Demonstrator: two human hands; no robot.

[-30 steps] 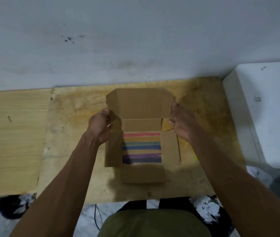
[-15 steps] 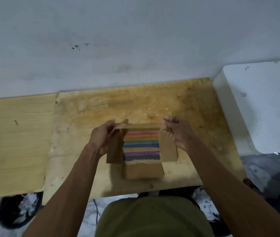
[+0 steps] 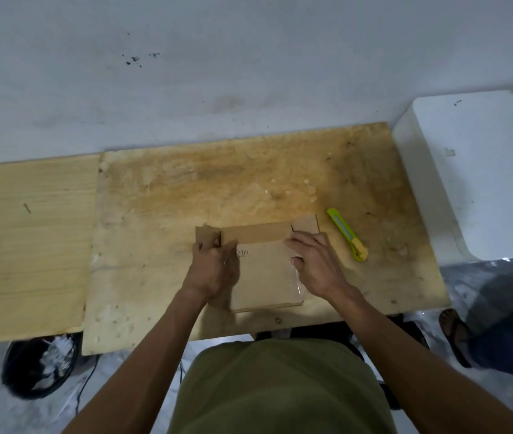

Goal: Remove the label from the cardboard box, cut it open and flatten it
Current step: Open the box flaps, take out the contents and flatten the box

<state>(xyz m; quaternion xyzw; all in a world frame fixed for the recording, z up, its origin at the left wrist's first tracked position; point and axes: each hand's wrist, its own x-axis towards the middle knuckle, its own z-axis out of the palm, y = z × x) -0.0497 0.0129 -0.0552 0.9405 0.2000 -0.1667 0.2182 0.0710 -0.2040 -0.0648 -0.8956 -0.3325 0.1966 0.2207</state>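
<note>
Brown cardboard box (image 3: 264,274) folded flat — left hand (image 3: 214,267) and right hand (image 3: 317,264) pressing open-palmed on it; yellow-green cutter (image 3: 346,234) right of the right hand

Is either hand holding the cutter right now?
No. The cutter lies on the table right of the box, while the left hand and right hand press the box flat.
</note>
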